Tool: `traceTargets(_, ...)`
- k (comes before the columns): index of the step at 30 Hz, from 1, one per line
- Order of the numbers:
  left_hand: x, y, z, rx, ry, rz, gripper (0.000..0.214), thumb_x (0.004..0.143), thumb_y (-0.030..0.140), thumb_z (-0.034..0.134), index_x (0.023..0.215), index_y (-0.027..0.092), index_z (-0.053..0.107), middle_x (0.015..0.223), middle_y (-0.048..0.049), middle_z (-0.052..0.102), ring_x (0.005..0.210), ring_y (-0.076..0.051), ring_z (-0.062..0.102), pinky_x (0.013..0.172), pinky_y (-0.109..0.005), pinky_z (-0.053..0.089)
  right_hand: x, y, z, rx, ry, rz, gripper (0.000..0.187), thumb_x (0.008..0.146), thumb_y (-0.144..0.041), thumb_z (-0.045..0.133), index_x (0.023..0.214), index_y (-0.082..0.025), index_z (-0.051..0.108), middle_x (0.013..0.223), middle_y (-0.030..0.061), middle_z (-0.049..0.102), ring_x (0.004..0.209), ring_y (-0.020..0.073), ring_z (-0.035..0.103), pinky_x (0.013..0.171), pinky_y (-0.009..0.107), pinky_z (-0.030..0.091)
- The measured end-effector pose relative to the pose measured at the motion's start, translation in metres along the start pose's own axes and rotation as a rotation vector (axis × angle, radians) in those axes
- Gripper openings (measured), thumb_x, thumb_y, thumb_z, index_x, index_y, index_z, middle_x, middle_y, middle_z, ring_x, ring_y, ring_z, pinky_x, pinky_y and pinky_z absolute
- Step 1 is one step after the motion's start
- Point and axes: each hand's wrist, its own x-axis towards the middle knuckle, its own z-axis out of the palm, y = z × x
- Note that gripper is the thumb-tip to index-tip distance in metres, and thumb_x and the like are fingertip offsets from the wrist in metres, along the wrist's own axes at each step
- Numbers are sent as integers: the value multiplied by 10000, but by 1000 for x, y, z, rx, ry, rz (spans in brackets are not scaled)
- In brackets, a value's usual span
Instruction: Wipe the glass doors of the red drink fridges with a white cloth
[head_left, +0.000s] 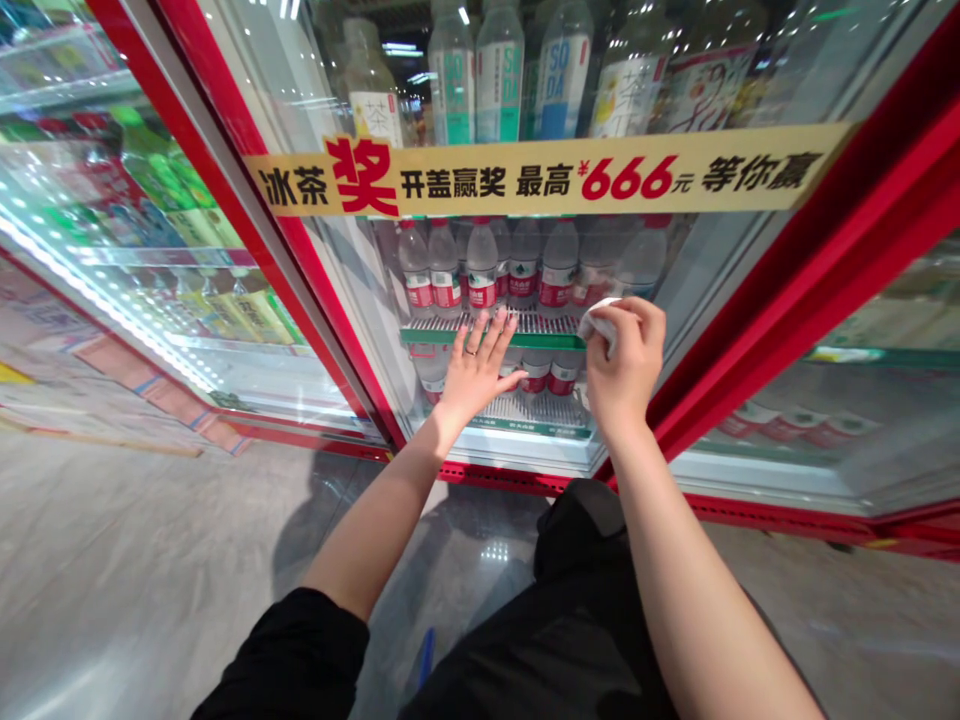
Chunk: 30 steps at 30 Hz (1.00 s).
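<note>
My left hand [481, 362] lies with its fingers spread against the glass door [360, 330] of a drinks fridge; a ring shows on one finger. To the right, my right hand [626, 358] is closed round a crumpled white cloth or tissue [602, 322], held at the same glass. Behind the pane stand several water bottles [482, 262] with red caps and red-and-white labels, on a shelf with a green front edge [547, 341]. Above both hands, a yellow banner [547, 175] with black and red lettering runs across the door.
Red door frames [300, 230] border the glass on both sides. Taller bottles [499, 75] fill the shelf above the banner. Another lit fridge [172, 220] stands at the left, one more at the right. The grey floor [150, 560] and a small blue object [427, 655] lie below.
</note>
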Motion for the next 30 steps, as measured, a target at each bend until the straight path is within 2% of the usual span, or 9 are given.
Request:
traceTargets(3, 0, 0, 3, -6, 9, -3, 1169, 986, 605, 701, 1739, 185, -88, 1837, -136, 100, 1727, -377, 50, 1426, -610, 62, -4, 4, -6, -41, 49, 54, 254, 865, -139, 571, 1037, -266, 707, 1197, 94, 659, 1148, 246, 687, 1028, 460, 576)
traceTargets(10, -2, 1, 2, -5, 25, 5, 1085, 1032, 618, 618, 1748, 177, -67, 1840, -142, 139, 1730, -352, 41, 1427, -607, 58, -18, -4, 3, -3, -126, 27, 267, 856, -113, 555, 1019, -271, 695, 1182, 80, 661, 1085, 225, 690, 969, 407, 584)
traceTargets(12, -2, 1, 1, 2, 33, 9, 1065, 1043, 628, 590, 1750, 172, -63, 1838, -146, 150, 1731, -344, 37, 1427, -603, 53, -16, -5, 4, 23, -136, 15, 262, 866, -121, 555, 1020, -273, 701, 1183, 74, 659, 1082, 220, 690, 964, 401, 585)
traceTargets(19, -1, 0, 3, 6, 6, -3, 1062, 1025, 623, 626, 1765, 172, 12, 1845, -134, 149, 1732, -332, -29, 1430, -593, 37, -9, 7, -7, -20, 28, 62, 271, 862, -117, 578, 1044, -275, 701, 1201, 85, 636, 1151, 246, 673, 1030, 453, 556)
traceTargets(21, -1, 0, 3, 10, 11, -2, 1081, 1015, 626, 645, 1765, 174, 10, 1849, -132, 135, 1734, -340, -22, 1429, -591, 57, -12, 8, -8, -30, 39, 69, 267, 851, -118, 591, 1047, -265, 698, 1201, 93, 631, 1155, 254, 669, 1042, 464, 549)
traceTargets(27, -2, 0, 5, 7, 40, 6, 1055, 1036, 629, 608, 1760, 179, -13, 1846, -135, 153, 1734, -349, 31, 1425, -597, 72, -23, -5, 4, 10, -144, 68, 279, 864, -117, 557, 1042, -278, 699, 1218, 73, 641, 1097, 222, 669, 983, 408, 575)
traceTargets(30, -2, 0, 5, 15, 46, 6, 1054, 1043, 639, 586, 1751, 182, -47, 1839, -139, 174, 1731, -356, 90, 1424, -591, 87, -20, -5, 5, 15, -130, 60, 283, 876, -120, 544, 1043, -286, 702, 1215, 69, 647, 1105, 224, 666, 988, 412, 572)
